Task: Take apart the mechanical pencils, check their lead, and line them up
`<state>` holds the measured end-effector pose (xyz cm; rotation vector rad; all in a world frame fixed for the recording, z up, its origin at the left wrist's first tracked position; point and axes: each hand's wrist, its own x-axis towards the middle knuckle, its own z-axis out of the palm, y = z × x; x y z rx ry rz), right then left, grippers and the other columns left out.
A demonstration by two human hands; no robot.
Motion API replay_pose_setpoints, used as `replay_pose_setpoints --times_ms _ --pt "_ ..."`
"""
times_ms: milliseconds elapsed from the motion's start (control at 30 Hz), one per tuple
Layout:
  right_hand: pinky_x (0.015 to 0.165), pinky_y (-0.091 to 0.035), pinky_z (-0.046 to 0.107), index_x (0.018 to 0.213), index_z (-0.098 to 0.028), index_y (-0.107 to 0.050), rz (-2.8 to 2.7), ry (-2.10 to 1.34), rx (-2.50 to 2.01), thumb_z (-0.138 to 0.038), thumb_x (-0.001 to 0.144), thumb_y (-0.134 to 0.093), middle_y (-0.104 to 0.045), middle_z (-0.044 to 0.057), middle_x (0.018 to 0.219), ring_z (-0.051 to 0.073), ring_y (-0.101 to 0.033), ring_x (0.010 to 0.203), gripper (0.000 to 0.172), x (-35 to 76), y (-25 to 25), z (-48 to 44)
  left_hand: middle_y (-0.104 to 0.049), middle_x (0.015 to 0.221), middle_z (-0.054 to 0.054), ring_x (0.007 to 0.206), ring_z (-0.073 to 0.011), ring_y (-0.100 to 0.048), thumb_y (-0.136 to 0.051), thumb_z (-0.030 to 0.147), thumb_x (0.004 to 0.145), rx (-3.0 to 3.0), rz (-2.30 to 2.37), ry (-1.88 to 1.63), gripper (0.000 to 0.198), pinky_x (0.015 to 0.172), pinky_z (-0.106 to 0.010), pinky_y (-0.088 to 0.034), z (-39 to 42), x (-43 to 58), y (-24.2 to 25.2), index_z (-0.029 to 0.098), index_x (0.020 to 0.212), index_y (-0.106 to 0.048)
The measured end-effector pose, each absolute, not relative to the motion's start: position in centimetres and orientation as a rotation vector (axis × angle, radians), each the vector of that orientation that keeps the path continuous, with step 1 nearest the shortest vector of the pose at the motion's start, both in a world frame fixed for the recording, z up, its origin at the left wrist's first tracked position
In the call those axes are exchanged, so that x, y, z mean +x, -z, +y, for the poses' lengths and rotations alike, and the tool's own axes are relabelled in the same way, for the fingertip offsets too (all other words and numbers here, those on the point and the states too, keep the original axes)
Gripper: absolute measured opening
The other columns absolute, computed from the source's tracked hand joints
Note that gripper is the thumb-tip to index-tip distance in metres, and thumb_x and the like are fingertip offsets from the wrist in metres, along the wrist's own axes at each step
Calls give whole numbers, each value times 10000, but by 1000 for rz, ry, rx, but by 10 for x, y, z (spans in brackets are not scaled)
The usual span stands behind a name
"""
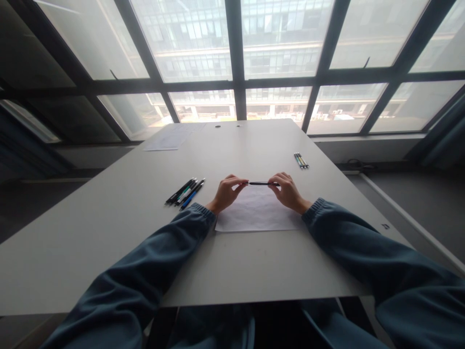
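A slim dark pen [259,183] is held level between my two hands, above a sheet of white paper [258,213]. My left hand [227,192] pinches its left tip between thumb and finger. Closed round the pen's right end is my right hand [286,191]. Both wrists rest over the sides of the paper. Just left of my left hand lies a loose pile of pens [185,192], black, green, white and blue. Beyond my right hand, several more pens [301,160] lie side by side.
The white table [127,218] stretches forward to large windows. More paper sheets [169,138] lie at its far left corner. A small dark round thing [217,126] is near the far edge. A small dark mark [385,226] shows near the right edge.
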<state>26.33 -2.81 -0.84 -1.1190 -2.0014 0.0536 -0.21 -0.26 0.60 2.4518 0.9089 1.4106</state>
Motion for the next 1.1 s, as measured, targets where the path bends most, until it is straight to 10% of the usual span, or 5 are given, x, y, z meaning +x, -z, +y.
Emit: replay_pose_setpoints --times_ms 1100 --pt "856 -430 410 920 -228 -645 -2051 69 -906 -218 966 -592 -690 64 922 244 -581 920 71 265 6 -29 -776 870 -76 834 -200 -668 -693 375 910 2397 963 -1237 204 800 -343 -553 -4 -4 -5 198 865 -786"
